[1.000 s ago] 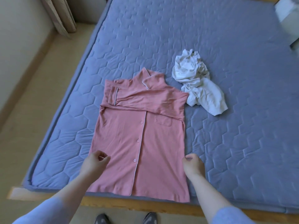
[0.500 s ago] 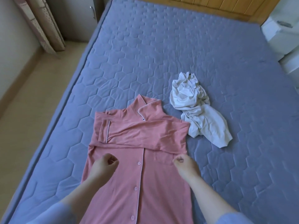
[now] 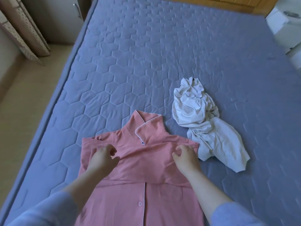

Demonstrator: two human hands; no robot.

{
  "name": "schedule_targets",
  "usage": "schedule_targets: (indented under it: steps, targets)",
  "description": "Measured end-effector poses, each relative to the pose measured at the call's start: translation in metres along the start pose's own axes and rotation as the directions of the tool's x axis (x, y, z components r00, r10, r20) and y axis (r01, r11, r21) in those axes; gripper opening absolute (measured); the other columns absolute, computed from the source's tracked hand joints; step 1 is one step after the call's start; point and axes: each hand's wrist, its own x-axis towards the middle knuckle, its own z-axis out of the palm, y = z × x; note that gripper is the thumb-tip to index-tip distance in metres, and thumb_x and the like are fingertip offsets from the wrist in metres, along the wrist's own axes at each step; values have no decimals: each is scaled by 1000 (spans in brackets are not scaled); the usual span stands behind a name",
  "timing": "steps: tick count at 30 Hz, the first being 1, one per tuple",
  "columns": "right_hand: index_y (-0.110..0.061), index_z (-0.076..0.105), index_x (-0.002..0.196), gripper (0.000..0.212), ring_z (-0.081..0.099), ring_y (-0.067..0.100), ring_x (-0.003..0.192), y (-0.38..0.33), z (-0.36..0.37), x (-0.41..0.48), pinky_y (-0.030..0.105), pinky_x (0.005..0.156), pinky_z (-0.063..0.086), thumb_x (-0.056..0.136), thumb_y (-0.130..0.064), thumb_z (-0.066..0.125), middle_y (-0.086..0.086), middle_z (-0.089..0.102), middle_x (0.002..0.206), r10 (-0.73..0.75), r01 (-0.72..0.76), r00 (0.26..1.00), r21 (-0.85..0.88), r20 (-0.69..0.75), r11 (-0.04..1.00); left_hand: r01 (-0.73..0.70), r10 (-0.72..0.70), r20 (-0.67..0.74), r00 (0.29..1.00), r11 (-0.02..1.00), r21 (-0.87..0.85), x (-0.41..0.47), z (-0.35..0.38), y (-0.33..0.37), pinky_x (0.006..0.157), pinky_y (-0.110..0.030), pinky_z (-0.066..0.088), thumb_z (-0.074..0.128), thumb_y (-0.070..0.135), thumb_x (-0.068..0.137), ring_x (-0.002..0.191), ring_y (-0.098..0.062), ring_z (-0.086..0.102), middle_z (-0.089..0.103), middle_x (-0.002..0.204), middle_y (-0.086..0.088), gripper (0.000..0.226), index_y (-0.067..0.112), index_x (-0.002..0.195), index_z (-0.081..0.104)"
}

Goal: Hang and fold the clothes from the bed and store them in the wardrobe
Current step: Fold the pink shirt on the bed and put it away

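Observation:
A pink button-up pyjama shirt [image 3: 144,163] lies face up near the front edge of the blue quilted mattress [image 3: 146,54]. Its sleeves are folded across the chest and its collar points away from me. My left hand [image 3: 102,159] hovers over the left shoulder area with fingers loosely curled, gripping no cloth that I can see. Over the right shoulder area, my right hand [image 3: 187,157] is curled the same way, with a gap between thumb and fingers. A crumpled white garment [image 3: 200,126] lies right of the shirt, touching its right shoulder corner.
A patterned curtain [image 3: 24,30] hangs at the far left beside a pale cabinet door [image 3: 65,18]. Beige floor [image 3: 24,111] runs along the bed's left side. A wooden headboard [image 3: 228,2] and white furniture [image 3: 286,30] stand at the far right.
Both hands have moved from the shirt's lower side edges up to its shoulders. The view has moved closer to the bed.

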Motion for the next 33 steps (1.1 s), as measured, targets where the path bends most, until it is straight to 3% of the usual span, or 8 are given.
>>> schedule_targets:
  steps: [6, 10, 13, 20, 24, 28, 31, 33]
  targets:
    - [-15, 46, 134, 43, 38, 24, 134, -9, 10, 43, 30, 99, 37, 93, -22, 55, 6, 38, 143, -46, 47, 999, -123, 12, 991, -44, 40, 40, 998, 990, 130, 46, 6, 8, 96, -38, 45, 73, 33, 80, 115, -26, 55, 48, 135, -6, 61, 13, 132, 50]
    - [-15, 39, 138, 49, 36, 24, 134, -9, 19, 65, 31, 102, 38, 92, -17, 54, 4, 35, 143, -82, 81, 997, -170, 3, 982, -67, 69, -1, 998, 975, 213, 72, 17, 15, 92, -34, 40, 75, 34, 78, 117, -28, 48, 48, 129, -7, 60, 12, 129, 50]
    - [-15, 36, 141, 54, 34, 24, 134, -8, 25, 83, 30, 110, 29, 91, -14, 55, 5, 35, 144, -137, 136, 990, -236, 10, 962, -96, 103, -10, 995, 959, 268, 89, 26, 19, 90, -32, 38, 78, 38, 75, 112, -27, 48, 48, 126, -5, 59, 12, 121, 51]
    - [-14, 19, 151, 78, 17, 27, 146, -9, 37, 110, 34, 117, 23, 89, -27, 65, 9, 21, 157, -198, 217, 976, -280, 96, 935, -87, 105, -22, 994, 906, 414, 118, 31, 13, 102, -38, 37, 83, 47, 66, 128, -26, 37, 40, 138, 0, 85, 20, 135, 40]
    - [-9, 29, 147, 72, 33, 27, 137, -5, 43, 117, 35, 111, 31, 87, -26, 65, 11, 37, 147, -198, 227, 970, -241, 140, 944, -109, 96, 51, 994, 855, 507, 128, 37, 9, 105, -38, 32, 74, 59, 69, 130, -24, 40, 41, 139, 1, 88, 21, 139, 37]
    - [-12, 36, 144, 67, 38, 26, 134, 3, 39, 118, 37, 107, 33, 86, -36, 58, 10, 42, 144, -188, 218, 959, -131, 212, 967, -138, 86, 132, 988, 877, 461, 131, 32, 6, 100, -39, 34, 56, 76, 71, 116, -24, 50, 54, 122, -1, 76, 19, 122, 48]
    - [-23, 42, 140, 83, 44, 21, 129, 13, 29, 119, 43, 105, 31, 71, -67, 59, -1, 50, 137, -203, 264, 958, -348, 201, 900, -226, 91, 265, 960, 812, 538, 127, 21, 3, 108, -45, 24, 57, 91, 44, 116, -23, 50, 53, 117, 4, 105, 21, 121, 43]
    - [-26, 55, 115, 72, 50, 20, 116, 18, 23, 118, 40, 96, 31, 64, -76, 60, -5, 59, 118, -230, 286, 958, -507, 171, 813, -247, 90, 277, 957, 753, 610, 124, 21, 1, 112, -51, 17, 65, 88, 37, 117, -22, 50, 53, 118, 4, 115, 22, 127, 37]
